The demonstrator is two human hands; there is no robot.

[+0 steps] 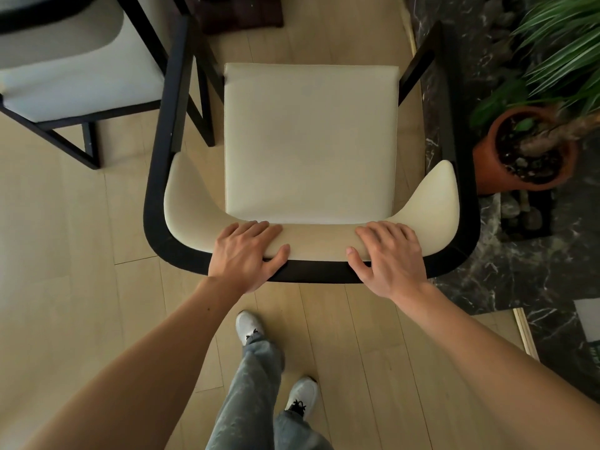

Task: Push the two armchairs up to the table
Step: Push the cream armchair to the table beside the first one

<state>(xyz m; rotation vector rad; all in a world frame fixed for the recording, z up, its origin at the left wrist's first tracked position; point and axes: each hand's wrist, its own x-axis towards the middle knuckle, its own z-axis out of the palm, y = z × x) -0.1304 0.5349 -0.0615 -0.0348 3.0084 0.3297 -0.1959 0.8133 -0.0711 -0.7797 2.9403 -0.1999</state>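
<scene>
Pale wood floor (81,254) is seen across most of the frame, bare at the left and along the bottom, where open room is left behind the chair. At mid-frame a black-framed armchair (310,141) with a cream seat is seen from above, its curved backrest toward the lower edge and its front toward the top. A second armchair (65,69) is set in the upper left corner; its dark legs stand just beside the first one's left armrest, with only a narrow gap between. Dark marble flooring (506,274) runs down the right side, and its edge is met by the right armrest. On it, at the right edge, a terracotta pot (487,164) with a plant is placed near the chair's right rear corner. A dark rug (240,14) lies at the top centre. No table can be made out. The left hand (246,254) and right hand (389,258) are both clamped on the backrest's top, fingers over the cream pad, thumbs on the black rail.
</scene>
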